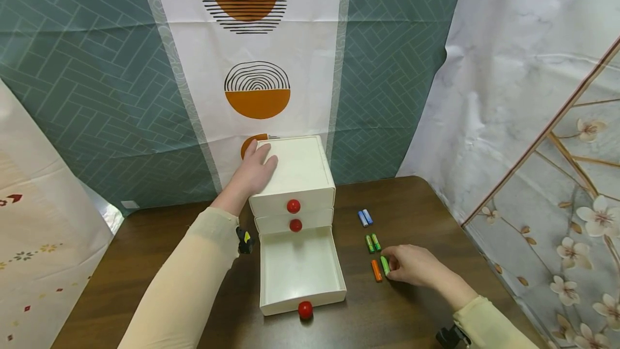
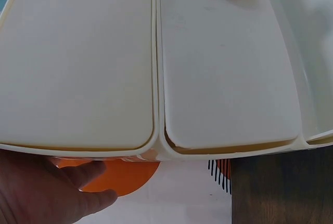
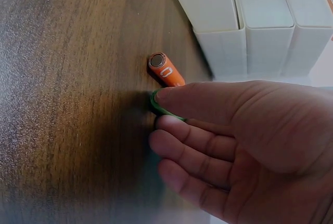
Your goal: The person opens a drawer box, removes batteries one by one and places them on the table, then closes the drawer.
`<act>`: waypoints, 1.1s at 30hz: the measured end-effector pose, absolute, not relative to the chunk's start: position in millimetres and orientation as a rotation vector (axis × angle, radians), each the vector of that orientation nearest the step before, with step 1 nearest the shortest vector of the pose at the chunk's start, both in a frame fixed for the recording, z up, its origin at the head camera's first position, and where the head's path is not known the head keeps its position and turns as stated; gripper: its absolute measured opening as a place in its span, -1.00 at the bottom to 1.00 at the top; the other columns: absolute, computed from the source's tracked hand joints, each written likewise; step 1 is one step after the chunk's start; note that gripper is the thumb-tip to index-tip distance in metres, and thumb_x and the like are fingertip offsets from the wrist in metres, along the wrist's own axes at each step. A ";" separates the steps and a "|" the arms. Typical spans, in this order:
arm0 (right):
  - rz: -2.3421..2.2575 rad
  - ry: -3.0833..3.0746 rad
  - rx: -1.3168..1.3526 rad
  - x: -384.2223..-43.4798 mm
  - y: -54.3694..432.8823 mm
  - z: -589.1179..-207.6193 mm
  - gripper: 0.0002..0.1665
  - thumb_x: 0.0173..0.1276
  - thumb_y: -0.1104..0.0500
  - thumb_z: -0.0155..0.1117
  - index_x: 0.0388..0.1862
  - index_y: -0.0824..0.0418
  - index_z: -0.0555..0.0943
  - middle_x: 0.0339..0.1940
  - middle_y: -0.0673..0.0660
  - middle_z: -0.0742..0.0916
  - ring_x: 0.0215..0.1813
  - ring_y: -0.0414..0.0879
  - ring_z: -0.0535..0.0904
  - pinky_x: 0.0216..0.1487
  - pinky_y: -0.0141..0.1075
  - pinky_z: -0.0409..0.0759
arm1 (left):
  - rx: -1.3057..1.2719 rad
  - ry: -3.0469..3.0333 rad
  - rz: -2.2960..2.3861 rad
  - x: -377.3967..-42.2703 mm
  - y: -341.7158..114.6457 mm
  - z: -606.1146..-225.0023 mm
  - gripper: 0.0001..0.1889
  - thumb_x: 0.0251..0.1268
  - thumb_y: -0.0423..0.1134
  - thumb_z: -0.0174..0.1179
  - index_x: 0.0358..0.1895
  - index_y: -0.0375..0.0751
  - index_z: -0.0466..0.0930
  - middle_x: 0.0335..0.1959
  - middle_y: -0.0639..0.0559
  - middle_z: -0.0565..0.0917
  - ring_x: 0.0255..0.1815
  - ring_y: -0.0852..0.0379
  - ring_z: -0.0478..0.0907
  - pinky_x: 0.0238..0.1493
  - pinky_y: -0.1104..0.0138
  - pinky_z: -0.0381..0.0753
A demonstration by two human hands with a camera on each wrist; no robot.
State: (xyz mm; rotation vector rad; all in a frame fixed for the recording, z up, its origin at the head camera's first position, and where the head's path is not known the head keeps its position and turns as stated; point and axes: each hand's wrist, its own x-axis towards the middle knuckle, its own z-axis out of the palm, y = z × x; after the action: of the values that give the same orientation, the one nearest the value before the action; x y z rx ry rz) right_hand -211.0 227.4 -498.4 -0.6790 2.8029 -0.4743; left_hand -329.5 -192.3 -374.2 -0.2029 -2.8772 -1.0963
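Observation:
A white drawer cabinet (image 1: 295, 168) with red ball knobs stands on the table, its lowest drawer (image 1: 300, 265) pulled out and bare inside. My left hand (image 1: 259, 171) rests on the top's left edge, fingers extended; in the left wrist view that hand (image 2: 47, 187) shows beside the cabinet wall. On the right, my right hand (image 1: 416, 265) pinches a light green battery (image 1: 385, 265) between thumb and fingers. The thumb covers part of this battery (image 3: 156, 99) in the right wrist view. An orange battery (image 1: 376, 271) lies just beside it.
Two green batteries (image 1: 373, 243) and two blue batteries (image 1: 365, 217) lie in pairs farther back, right of the cabinet. The brown wooden table (image 1: 402, 203) ends at a patterned curtain (image 1: 387, 69) behind. A red knob (image 1: 305, 309) juts from the pulled-out drawer's front.

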 end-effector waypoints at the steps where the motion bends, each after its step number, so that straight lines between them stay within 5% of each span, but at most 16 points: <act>1: -0.472 2.804 -0.672 -211.0 227.2 -498.5 -0.53 0.26 0.19 0.68 0.14 0.18 0.78 -0.43 -0.29 0.62 -0.37 -0.35 0.49 -0.24 -0.20 0.57 | -0.204 -2.876 -1.096 -329.5 -192.2 -374.2 -0.29 0.84 0.08 -0.19 0.83 -0.19 0.05 0.86 -0.21 -0.29 0.85 -0.24 -0.25 0.74 -0.23 -0.06; 16: -0.506 2.807 -0.668 -209.7 228.2 -500.0 -0.58 0.23 0.19 0.69 0.06 0.14 0.76 -0.43 -0.27 0.61 -0.37 -0.32 0.46 -0.25 -0.20 0.55 | -0.199 -2.871 -1.099 -328.0 -191.2 -372.7 -0.29 0.83 0.07 -0.18 0.82 -0.20 0.06 0.86 -0.21 -0.27 0.85 -0.23 -0.27 0.74 -0.24 -0.07; 33: -0.549 2.860 -0.668 -201.5 225.4 -483.1 -0.45 0.28 0.15 0.69 0.24 0.20 0.77 -0.41 -0.30 0.62 -0.40 -0.37 0.48 -0.28 -0.23 0.55 | -0.179 -2.868 -1.086 -329.5 -189.9 -373.5 -0.29 0.82 0.08 -0.17 0.82 -0.18 0.08 0.87 -0.20 -0.26 0.85 -0.23 -0.24 0.74 -0.22 -0.03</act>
State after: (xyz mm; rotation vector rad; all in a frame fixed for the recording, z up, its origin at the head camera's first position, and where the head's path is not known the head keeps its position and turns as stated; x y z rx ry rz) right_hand -201.5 225.4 -483.1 -0.6681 2.8596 -0.5494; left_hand -329.5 -189.9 -373.5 -0.1791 -2.8684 -1.0857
